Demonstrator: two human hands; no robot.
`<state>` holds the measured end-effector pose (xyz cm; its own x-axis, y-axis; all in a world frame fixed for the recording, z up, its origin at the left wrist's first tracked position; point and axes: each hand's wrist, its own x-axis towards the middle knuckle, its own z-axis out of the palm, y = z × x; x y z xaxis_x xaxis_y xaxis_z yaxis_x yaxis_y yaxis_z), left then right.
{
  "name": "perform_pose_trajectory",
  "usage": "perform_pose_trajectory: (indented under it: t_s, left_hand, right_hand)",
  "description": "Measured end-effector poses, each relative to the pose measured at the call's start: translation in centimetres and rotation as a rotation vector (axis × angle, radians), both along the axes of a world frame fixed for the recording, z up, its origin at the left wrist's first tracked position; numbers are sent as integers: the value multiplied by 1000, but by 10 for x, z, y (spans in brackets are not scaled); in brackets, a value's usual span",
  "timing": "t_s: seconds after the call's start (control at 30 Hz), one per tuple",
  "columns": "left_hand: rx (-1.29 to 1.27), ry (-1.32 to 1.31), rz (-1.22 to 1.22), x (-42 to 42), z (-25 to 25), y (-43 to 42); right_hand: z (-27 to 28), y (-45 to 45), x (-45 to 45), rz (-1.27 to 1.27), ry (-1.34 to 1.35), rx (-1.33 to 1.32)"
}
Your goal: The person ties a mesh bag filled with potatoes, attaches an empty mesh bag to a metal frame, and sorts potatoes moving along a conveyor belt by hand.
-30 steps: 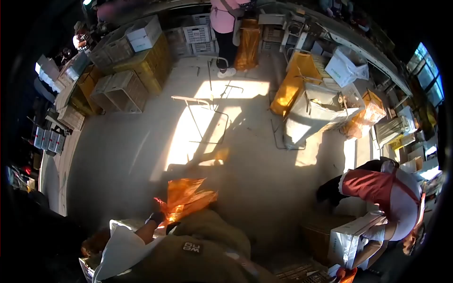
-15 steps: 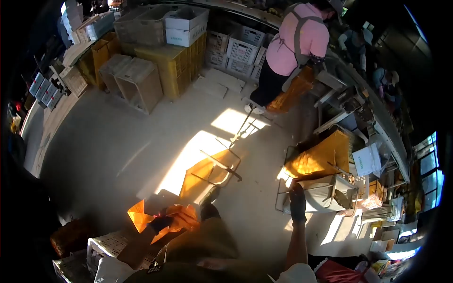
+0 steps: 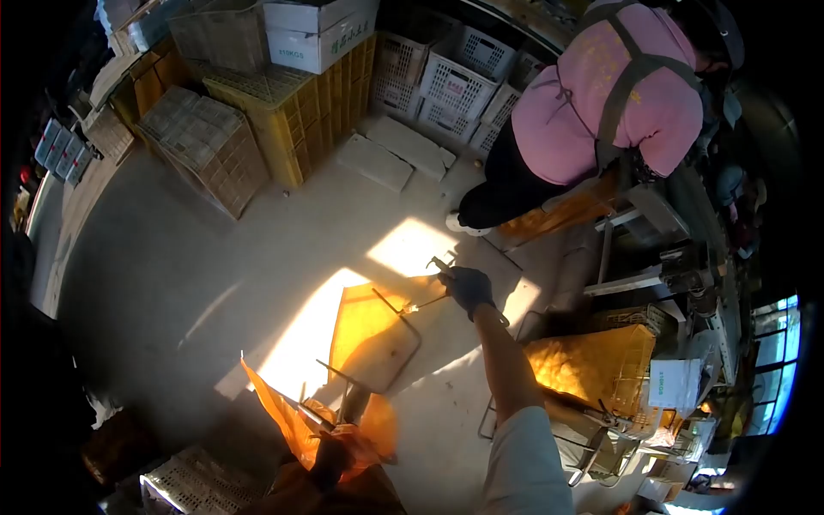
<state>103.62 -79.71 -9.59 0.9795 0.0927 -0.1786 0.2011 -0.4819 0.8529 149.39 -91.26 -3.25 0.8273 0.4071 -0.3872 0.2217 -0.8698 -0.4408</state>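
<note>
While the left hand, dark-gloved and half in shadow, grasps the crumpled orange bag above the near edge of the floor, the gloved right hand is stretched forward and clenched round one end of a metal stand. Some bars of the stand overlap the bag in view; whether the bag is fitted to them I cannot tell.

Beneath the stand the floor is smooth and grey, crossed by bright sunlit patches, one partly tinted orange. A white crate sits at the floor's near left corner. Toward the right edge, a bulging yellow bag leans on its side near a small white box.

Along the far edge, two pale slabs lie flat in front of stacked white crates. Left of them a tall yellow crate has a large white carton on top, with a brown crate just beside it. At the far right corner a co-worker in a pink shirt bends toward machinery. Daylight shows through a window at the extreme right, and the room's margins are dark.
</note>
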Motion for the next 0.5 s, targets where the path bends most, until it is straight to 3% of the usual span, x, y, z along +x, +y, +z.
perform_pose_trajectory:
  t_s: [0.1,0.17,0.2,0.23,0.27,0.3,0.37,0.43,0.5]
  left_hand:
    - [-111,205,183,27,-14,28]
    - [-1241,368,827,87,47,85]
    - [-1039,356,834,124,67,110]
    - [-1105,67,516,150,60,139]
    - [-908,209,617,192,87,160]
    - [-596,106,348,225,72,193]
    - [-414,197,177,304,142,211]
    - [52,-97,-66,352,124,252]
    - [-151,161,85,383,170,283]
  right_hand:
    - [15,-16,-4,-203,-18,120]
    - [14,-61,8,-484,172,274]
    - [3,-87,12,-758,319,541]
    - [5,-104,3,-868,346,546]
    - [10,-108,-8,-1036,384,508]
    - [9,-117,-25,-1101,426,584]
    - [-24,-127,-57,-1278,462,804]
    - [-26,-107,-80,-1463,437,900]
    - [-23,-79,-94,-1669,311,1174]
